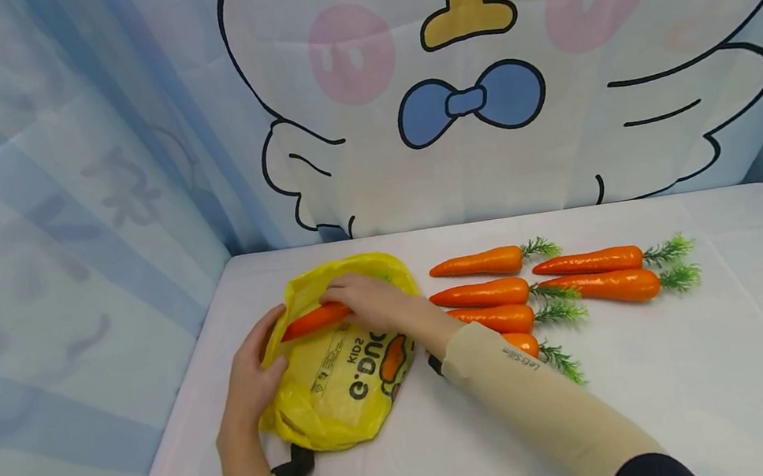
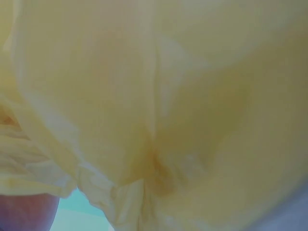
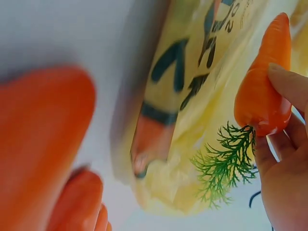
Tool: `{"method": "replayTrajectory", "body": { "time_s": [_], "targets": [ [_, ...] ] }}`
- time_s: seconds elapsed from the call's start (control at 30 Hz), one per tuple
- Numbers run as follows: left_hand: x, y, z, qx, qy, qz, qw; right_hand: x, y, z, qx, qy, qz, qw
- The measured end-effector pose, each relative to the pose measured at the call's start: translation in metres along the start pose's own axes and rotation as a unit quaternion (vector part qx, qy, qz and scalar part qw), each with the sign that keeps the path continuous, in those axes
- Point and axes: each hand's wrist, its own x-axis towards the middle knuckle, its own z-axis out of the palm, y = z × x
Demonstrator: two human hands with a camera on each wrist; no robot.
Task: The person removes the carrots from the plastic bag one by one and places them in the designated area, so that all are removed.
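A yellow plastic bag point(image 1: 344, 401) with dark printed lettering lies on the table, its mouth spread toward the back. At its left side my left hand point(image 1: 249, 381) grips the bag's rim. The yellow film fills most of the left wrist view, with a bit of finger point(image 2: 29, 211) at the lower left. My right hand point(image 1: 371, 303) holds an orange carrot point(image 1: 316, 320) over the bag's mouth, its tip pointing left. Fingers and thumb clasp its thick end in the right wrist view, where the carrot's green leaves point(image 3: 228, 161) hang free.
Several more carrots with green tops lie right of the bag, including a back carrot point(image 1: 481, 263) and a right-hand carrot point(image 1: 605, 287). My right forearm partly covers the nearest one point(image 1: 523, 343). A printed curtain point(image 1: 487, 169) stands behind the white table point(image 1: 728, 386).
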Motion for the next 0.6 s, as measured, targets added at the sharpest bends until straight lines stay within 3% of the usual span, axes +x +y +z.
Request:
{"method": "replayTrajectory", "body": {
  "time_s": [0.43,0.6],
  "targets": [
    [-0.001,0.002,-0.001,-0.001,0.0,-0.004,1.0,-0.022,0.003,-0.015,0.004,0.012,-0.011,0.9999],
    [-0.001,0.002,0.0,-0.002,0.001,-0.007,1.0,-0.033,0.006,-0.018,0.003,0.015,0.003,0.9999]
  ]
}}
